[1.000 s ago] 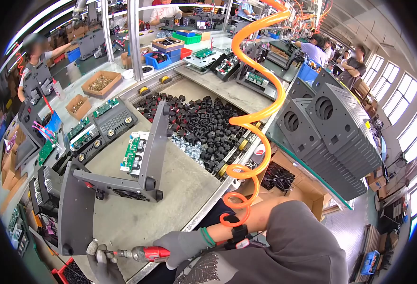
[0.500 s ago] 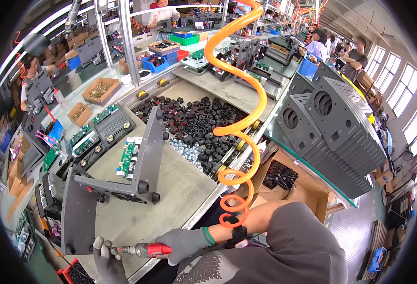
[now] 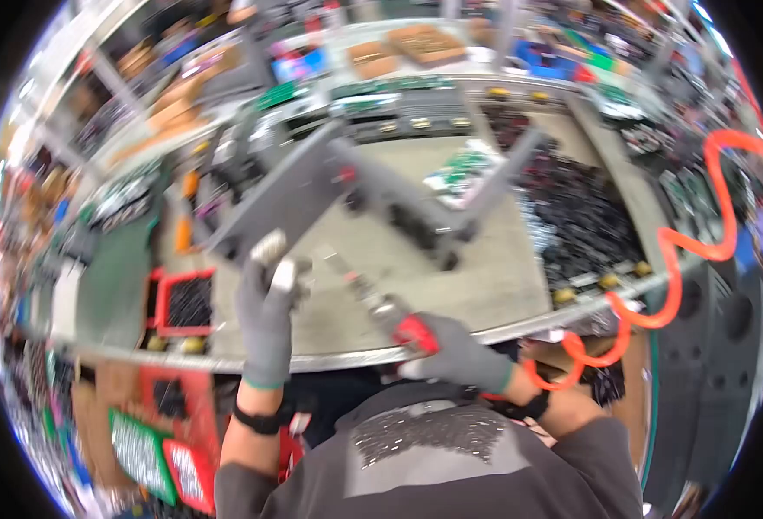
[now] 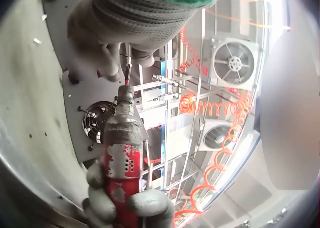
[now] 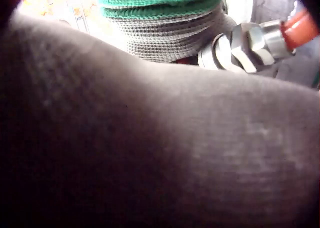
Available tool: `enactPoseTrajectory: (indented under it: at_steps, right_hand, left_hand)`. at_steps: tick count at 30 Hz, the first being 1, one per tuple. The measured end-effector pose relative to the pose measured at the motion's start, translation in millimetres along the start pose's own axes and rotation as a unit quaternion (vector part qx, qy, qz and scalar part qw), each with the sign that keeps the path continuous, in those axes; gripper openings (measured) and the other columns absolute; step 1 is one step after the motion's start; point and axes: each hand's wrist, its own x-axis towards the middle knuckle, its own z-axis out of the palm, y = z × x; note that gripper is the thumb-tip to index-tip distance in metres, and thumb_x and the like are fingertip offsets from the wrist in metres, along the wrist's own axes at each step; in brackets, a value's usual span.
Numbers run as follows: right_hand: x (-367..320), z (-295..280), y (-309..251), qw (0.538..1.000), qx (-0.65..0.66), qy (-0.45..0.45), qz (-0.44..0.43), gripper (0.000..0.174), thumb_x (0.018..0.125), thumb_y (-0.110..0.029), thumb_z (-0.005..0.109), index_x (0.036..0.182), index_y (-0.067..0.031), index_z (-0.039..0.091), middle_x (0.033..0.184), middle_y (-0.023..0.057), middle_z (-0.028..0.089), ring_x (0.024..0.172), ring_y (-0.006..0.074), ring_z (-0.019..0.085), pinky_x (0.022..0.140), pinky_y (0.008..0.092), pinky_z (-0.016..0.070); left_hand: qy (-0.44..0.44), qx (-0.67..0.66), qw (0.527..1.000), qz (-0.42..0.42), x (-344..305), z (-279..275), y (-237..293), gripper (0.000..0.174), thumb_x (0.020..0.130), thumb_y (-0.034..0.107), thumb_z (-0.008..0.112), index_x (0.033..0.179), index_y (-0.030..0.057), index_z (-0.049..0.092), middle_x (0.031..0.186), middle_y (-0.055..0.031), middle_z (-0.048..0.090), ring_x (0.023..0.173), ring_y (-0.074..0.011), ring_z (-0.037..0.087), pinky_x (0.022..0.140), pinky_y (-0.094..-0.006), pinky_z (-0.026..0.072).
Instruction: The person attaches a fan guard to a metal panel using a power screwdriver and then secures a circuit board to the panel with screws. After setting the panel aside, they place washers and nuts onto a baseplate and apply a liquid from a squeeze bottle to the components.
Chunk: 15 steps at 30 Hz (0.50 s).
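Evidently, what matters most here is how the pneumatic screwdriver [image 3: 388, 315] lines up with the left hand [image 3: 265, 303]. The tool is held over the near part of the bench [image 3: 494, 285], and its long axis slants in the head view from the right hand [image 3: 464, 356] away from the body and leftward. The right hand's fingers are wrapped around its red grip. In the left wrist view the bit [image 4: 127, 80] points straight toward the left hand's fingertips; whether it touches them is unclear.

The left hand is the nearer one to the grey side panel [image 3: 282, 195], its fingertips just beside the panel's near end. Its fingers are bent, but blur hides whether they pinch some small part or hold nothing. The panel runs from that near end away and to the right, so its line roughly crosses the screwdriver's axis instead of following it. By my judgement, that angle and the short gap from bit to fingertips count most, while the orange coiled hose [image 3: 674, 259] hangs on the right, apart from both.
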Motion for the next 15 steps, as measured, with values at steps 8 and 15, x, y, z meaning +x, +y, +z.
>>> enactPoseTrajectory:
  at_steps: [8, 15]
  right_hand:
    - [-11, -17, -36, 0.992, 0.055, -0.002, 0.115, 0.048, 0.073, -0.017, 0.078, 0.111, 0.0, 0.056, 0.078, 0.0017, 0.057, 0.056, 0.0087, 0.056, 0.051, 0.0255, 0.047]
    - [-23, -22, -25, 0.993, 0.047, 0.002, 0.111, 0.051, 0.072, -0.019, 0.079, 0.112, 0.0003, 0.056, 0.079, 0.0035, 0.059, 0.056, 0.0091, 0.056, 0.051, 0.0259, 0.0474]
  left_hand:
    - [-0.014, 0.531, 0.821, 0.21, 94, -58, 28, 0.053, 0.081, 0.026, 0.077, 0.129, 0.0132, 0.061, 0.109, -0.0122, 0.071, 0.095, -0.0296, 0.069, 0.087, -0.0382, 0.0525]
    - [-0.108, 0.535, 0.832, 0.1, 100, -67, 26, 0.048, 0.085, 0.025, 0.072, 0.129, 0.0121, 0.061, 0.1, -0.0134, 0.071, 0.094, -0.0316, 0.068, 0.084, -0.039, 0.0523]
